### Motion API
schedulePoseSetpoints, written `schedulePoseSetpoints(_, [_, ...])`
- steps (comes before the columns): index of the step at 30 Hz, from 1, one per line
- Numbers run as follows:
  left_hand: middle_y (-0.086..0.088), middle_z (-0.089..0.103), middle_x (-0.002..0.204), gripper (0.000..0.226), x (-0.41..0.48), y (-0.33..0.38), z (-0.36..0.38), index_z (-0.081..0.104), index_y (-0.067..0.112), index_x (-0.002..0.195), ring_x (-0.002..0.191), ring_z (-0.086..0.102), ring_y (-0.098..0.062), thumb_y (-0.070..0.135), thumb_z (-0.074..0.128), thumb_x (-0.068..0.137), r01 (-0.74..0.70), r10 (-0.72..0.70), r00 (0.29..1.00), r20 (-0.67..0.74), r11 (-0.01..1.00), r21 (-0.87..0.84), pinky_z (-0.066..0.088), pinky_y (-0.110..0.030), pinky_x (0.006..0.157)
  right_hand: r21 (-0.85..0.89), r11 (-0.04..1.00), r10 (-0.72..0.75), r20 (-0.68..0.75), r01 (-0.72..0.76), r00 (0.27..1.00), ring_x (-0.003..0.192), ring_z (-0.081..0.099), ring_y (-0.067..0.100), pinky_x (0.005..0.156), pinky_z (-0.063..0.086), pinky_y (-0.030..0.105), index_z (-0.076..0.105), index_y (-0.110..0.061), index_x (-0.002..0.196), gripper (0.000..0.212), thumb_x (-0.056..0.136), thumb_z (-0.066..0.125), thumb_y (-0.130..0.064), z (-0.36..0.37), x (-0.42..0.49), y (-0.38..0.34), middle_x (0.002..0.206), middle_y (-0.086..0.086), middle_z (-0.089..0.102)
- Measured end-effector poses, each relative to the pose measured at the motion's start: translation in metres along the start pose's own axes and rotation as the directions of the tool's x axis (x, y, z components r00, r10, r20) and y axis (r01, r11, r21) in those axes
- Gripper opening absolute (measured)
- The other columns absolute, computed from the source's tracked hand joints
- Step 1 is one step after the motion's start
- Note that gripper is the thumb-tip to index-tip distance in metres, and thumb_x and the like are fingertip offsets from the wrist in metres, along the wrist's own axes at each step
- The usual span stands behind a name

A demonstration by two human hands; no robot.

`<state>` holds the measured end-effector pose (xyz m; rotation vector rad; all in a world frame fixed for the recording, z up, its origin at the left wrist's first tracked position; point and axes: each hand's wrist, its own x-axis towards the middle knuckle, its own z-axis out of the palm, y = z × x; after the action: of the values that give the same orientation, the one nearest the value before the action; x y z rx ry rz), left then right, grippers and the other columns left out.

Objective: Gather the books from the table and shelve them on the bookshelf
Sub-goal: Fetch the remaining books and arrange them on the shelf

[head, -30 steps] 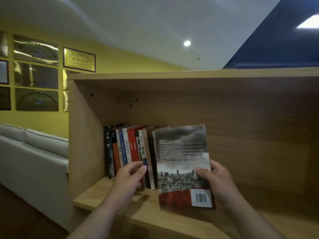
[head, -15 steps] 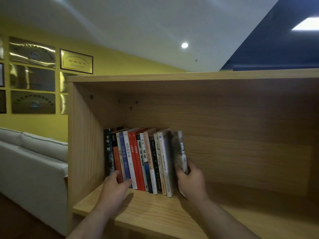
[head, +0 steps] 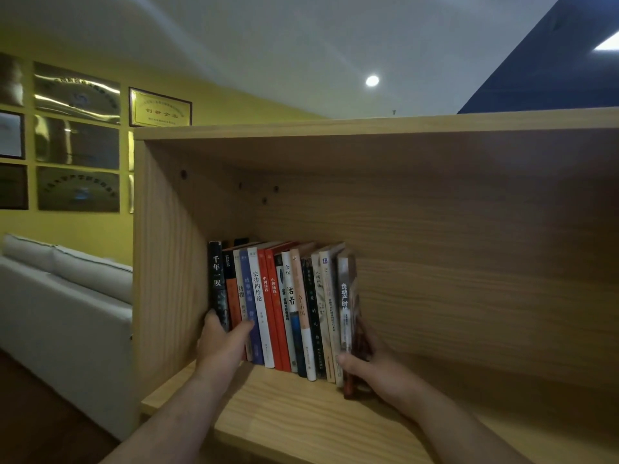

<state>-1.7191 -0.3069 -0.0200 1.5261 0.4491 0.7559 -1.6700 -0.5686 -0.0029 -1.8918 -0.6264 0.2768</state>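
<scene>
Wall [head: 83, 229]: yellow, hung with plaques [head: 77, 139].
Left hand [head: 221, 343]: thumb and fingers clasp the row of books [head: 278, 306] at its left end on the bookshelf [head: 284, 413].
Last book [head: 346, 313]: likely a light, stiff paperback, upright at the row's right end.
Right hand [head: 375, 366]: grasps it low, thumb on the spine, which looks the best hold.

A light wooden shelf [head: 274, 410] holds a row of upright books [head: 284, 306] standing directly on its board, packed toward the left side wall.
</scene>
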Motion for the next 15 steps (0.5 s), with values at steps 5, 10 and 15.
schedulePoseSetpoints(5, [-0.003,0.067,0.114,0.052,0.011,0.001,0.002,0.042,0.025,0.135,0.099,0.066,-0.019,0.035,0.068,0.091,0.008,0.004,0.998,0.056,0.98,-0.2,0.052,-0.037,0.079,0.001,0.999,-0.032,-0.085,0.033,0.996,0.119,0.052,0.007,0.108,0.041,0.033,0.03,-0.054,0.133,0.07,0.087,0.077,-0.031,0.004,0.016,0.003,0.118,-0.026,0.055])
schedulePoseSetpoints(10, [0.001,0.068,0.114,0.054,0.015,0.003,0.006,0.046,0.026,0.131,0.1,0.066,-0.014,0.036,0.073,0.085,-0.01,0.036,0.991,0.128,0.98,-0.2,0.049,-0.027,0.071,-0.046,0.998,-0.032,-0.013,0.032,0.999,0.125,0.048,0.005,0.113,0.037,0.034,0.023,-0.044,0.15,0.079,0.09,0.074,-0.035,0.001,0.026,0.004,0.125,-0.023,0.052])
schedulePoseSetpoints(15, [-0.001,0.069,0.112,0.06,0.019,0.0,0.007,0.049,0.023,0.129,0.099,0.067,-0.016,0.024,0.082,0.079,-0.041,0.061,0.991,0.116,0.985,-0.168,0.051,-0.028,0.072,-0.012,1.0,-0.007,0.024,0.007,1.0,0.129,0.05,0.011,0.118,0.036,0.043,0.018,-0.042,0.155,0.097,0.077,0.075,-0.043,-0.002,0.028,0.001,0.136,-0.015,0.054])
